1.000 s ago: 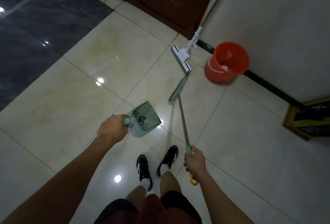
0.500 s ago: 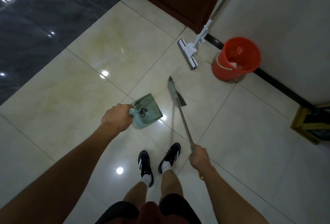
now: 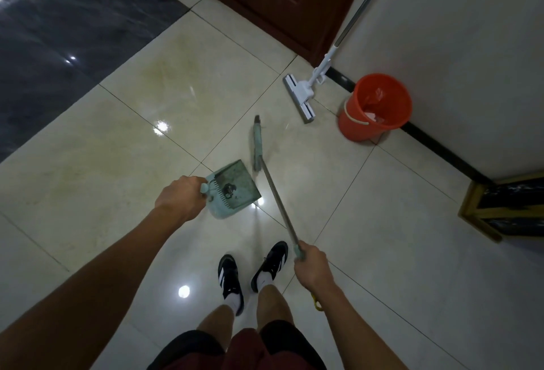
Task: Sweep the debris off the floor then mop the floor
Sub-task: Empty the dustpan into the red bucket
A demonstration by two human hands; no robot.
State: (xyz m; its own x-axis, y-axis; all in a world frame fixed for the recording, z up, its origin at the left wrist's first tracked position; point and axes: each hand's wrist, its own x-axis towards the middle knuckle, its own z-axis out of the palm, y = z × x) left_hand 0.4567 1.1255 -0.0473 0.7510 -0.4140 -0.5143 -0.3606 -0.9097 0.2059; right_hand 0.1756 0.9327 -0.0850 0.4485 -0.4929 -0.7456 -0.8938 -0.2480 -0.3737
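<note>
Left hand: fingers wrapped round the dustpan handle.
Right hand: fingers wrapped round the broom stick.
Dustpan: holds dark dirt.
Mop: beside red bucket.

Both bare forearms extend forward and down from the lower frame edge. The left hand shows its back to the camera, fingers curled around the dustpan handle. The right hand sits lower and nearer the body, fist wrapped around the upper end of the broom handle. Both legs stand below, feet in black shoes, close together.
</note>
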